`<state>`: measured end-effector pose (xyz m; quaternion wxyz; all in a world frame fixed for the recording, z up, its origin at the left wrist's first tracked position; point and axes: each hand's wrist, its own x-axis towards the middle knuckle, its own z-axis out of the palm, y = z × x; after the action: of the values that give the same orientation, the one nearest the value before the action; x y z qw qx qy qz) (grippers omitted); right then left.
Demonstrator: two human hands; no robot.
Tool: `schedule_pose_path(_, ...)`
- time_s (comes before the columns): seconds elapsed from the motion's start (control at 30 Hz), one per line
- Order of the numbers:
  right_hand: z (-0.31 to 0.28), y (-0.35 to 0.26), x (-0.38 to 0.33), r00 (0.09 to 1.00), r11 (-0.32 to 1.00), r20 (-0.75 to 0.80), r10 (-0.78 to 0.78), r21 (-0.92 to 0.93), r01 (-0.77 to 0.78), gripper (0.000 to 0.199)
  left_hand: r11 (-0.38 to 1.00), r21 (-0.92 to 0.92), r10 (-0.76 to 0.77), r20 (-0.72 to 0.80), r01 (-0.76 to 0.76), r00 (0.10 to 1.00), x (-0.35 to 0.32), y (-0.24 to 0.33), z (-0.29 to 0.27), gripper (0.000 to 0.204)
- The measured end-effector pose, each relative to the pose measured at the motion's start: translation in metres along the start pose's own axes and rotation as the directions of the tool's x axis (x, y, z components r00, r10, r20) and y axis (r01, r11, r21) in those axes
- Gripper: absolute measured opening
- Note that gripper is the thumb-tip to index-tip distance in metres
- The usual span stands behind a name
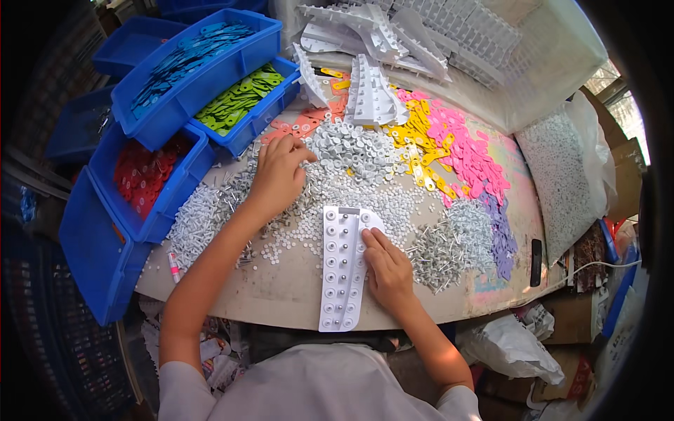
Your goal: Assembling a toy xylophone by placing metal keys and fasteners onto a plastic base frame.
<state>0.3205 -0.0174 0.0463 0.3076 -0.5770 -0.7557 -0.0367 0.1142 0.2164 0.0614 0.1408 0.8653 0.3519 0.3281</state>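
A long white plastic plate (342,281) lies near the table's front edge. Round caps line both sides, and a row of small metal studs runs down its middle. My right hand (389,272) is closed at the plate's upper right edge, fingertips touching its face; anything pinched there is hidden. Over the piles at centre left, my left hand (279,172) has bent fingers, somewhat apart, at the edge of the white ring-shaped caps (358,151). Nothing shows in it. Small white discs (337,193) are scattered between the hands.
Blue bins (203,84) hold blue, green and red tabs at left. Yellow (421,151), pink (467,151) and purple tabs (500,238) lie right, beside metal rivets (439,259). White moulded strips (372,91) stand behind; a bulging clear bag (558,175) sits far right.
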Motion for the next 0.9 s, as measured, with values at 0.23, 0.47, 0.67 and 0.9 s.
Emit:
schedule_pose_path(0.23, -0.007, -0.013, 0.008, 0.914, 0.819, -0.002, 0.406, 0.444, -0.363, 0.009, 0.992, 0.125, -0.018, 0.128, 0.002, 0.992, 0.010, -0.013, 0.021, 0.015)
schedule_pose_path(0.47, -0.014, -0.015, 0.018, 0.913, 0.847, 0.054, 0.405, 0.354, -0.397, 0.007, 0.999, 0.014, 0.049, -0.004, -0.049, 0.999, -0.005, 0.025, 0.005, 0.009)
schedule_pose_path(0.67, -0.004, -0.016, 0.023, 0.910, 0.862, 0.095, 0.405, 0.291, -0.414, 0.005, 0.849, -0.474, -0.072, 0.334, 0.233, 0.940, -0.052, 0.070, -0.023, 0.008)
schedule_pose_path(0.9, 0.002, -0.012, 0.016, 0.929, 0.892, 0.072, 0.363, 0.261, -0.369, 0.011, 0.882, -0.458, 0.053, 0.329, 0.110, 0.943, -0.085, 0.070, -0.008, 0.008)
